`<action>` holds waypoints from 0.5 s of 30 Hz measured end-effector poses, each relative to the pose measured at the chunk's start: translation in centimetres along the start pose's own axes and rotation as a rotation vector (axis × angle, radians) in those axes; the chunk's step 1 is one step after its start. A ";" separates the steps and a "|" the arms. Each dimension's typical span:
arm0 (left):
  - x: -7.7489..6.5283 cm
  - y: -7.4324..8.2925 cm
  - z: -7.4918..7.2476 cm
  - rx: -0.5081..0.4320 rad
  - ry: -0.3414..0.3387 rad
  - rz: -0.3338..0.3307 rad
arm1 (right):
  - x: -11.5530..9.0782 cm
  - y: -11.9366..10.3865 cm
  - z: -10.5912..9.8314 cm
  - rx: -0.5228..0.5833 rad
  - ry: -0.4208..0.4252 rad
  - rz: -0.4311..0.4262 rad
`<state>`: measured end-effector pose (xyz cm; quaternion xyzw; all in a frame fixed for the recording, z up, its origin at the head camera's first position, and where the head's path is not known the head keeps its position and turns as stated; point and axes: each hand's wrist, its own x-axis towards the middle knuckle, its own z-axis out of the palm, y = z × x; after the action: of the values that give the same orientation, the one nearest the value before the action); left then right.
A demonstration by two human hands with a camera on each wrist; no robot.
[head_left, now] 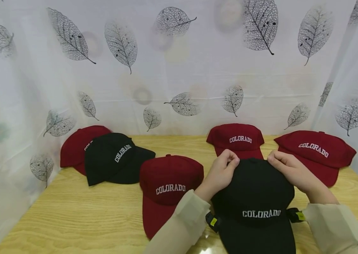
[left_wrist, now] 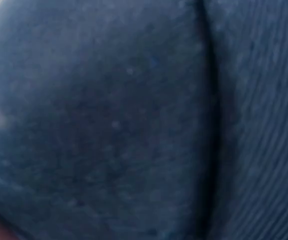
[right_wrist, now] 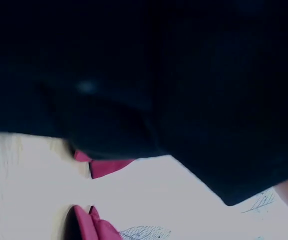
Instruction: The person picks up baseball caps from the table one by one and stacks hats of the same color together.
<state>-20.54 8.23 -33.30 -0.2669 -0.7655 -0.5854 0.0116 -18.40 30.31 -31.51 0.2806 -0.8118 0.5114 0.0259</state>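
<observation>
A black cap (head_left: pixel 258 190) with white COLORADO lettering is held up at the right front in the head view, its brim pointing down toward the front edge. The left hand (head_left: pixel 221 173) pinches the top of its crown on the left. At the crown's right side the right hand (head_left: pixel 293 171) grips the edge between thumb and fingers. In the left wrist view the dark cloth of the cap (left_wrist: pixel 109 120) fills nearly everything. The right wrist view shows its dark underside (right_wrist: pixel 134 75) close up, with red caps blurred beyond.
A red cap (head_left: pixel 171 180) lies left of the hands. Farther left, a second black cap (head_left: pixel 112 160) overlaps a red cap (head_left: pixel 74 148). Behind the hands are a red cap (head_left: pixel 236 135) and another (head_left: pixel 318 148). A leaf-patterned curtain (head_left: pixel 182 53) borders the wooden table (head_left: pixel 87 218).
</observation>
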 end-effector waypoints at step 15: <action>-0.1 0.7 0.0 -0.206 -0.176 -0.020 | 0.4 -0.8 0.9 -0.162 0.148 -0.067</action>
<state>-20.12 8.33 -32.75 -0.3095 -0.7019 -0.6353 -0.0891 -18.10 29.08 -31.17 0.2662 -0.8363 0.4625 0.1256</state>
